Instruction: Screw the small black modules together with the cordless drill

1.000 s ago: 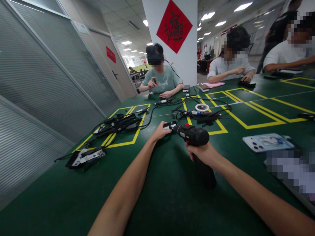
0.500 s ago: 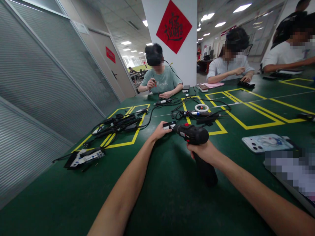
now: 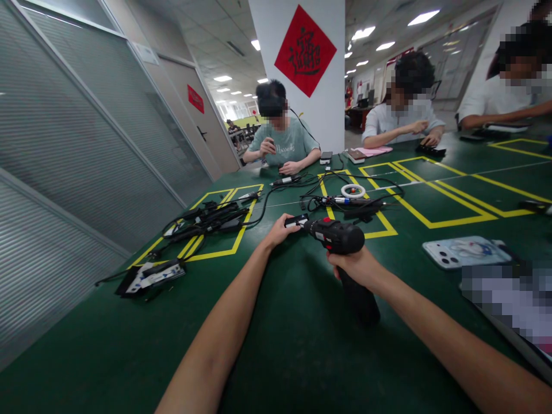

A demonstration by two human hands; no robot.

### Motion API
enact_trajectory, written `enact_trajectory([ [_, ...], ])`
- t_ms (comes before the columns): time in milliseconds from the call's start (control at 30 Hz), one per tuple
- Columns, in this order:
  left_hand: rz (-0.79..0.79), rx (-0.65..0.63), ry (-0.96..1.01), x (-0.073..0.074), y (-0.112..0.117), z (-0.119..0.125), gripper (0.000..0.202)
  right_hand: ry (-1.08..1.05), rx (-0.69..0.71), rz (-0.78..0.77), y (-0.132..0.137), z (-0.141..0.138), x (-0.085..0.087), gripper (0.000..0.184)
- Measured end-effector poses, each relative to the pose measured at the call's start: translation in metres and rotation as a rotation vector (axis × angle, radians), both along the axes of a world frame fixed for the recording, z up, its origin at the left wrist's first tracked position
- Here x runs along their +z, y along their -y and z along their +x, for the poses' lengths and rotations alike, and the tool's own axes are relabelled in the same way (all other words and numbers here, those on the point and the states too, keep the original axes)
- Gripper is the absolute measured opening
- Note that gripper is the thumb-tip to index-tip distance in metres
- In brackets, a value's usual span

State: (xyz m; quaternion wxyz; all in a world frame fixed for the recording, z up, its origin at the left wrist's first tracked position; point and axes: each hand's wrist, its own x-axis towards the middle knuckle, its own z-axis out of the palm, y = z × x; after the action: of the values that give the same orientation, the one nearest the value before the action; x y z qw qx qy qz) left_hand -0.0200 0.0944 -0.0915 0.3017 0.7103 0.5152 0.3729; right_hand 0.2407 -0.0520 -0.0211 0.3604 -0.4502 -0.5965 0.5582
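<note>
My right hand (image 3: 356,265) is wrapped round the grip of a black cordless drill (image 3: 340,241) with red markings, held upright over the green table (image 3: 276,345). The drill's nose points left and away, toward a small black part (image 3: 295,220). My left hand (image 3: 281,230) is closed on that small black part, pinching it against the table right at the drill's tip.
A pile of black cables and parts (image 3: 207,219) lies in a yellow-taped square to the left, with a black-and-white part (image 3: 149,276) nearer. A white tape roll (image 3: 353,190) and cables lie ahead. A phone (image 3: 463,252) lies at the right. Three people sit at the far side.
Both hands and the drill stay almost in place. The view has shifted slightly.
</note>
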Motion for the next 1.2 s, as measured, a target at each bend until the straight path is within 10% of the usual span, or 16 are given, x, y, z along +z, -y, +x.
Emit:
enact_trajectory([
  [1200, -0.013, 0.018, 0.062, -0.0014, -0.0018, 0.0026, 0.048, 0.019, -0.003, -0.008, 0.0004, -0.0010, -0.0020, 0.004],
])
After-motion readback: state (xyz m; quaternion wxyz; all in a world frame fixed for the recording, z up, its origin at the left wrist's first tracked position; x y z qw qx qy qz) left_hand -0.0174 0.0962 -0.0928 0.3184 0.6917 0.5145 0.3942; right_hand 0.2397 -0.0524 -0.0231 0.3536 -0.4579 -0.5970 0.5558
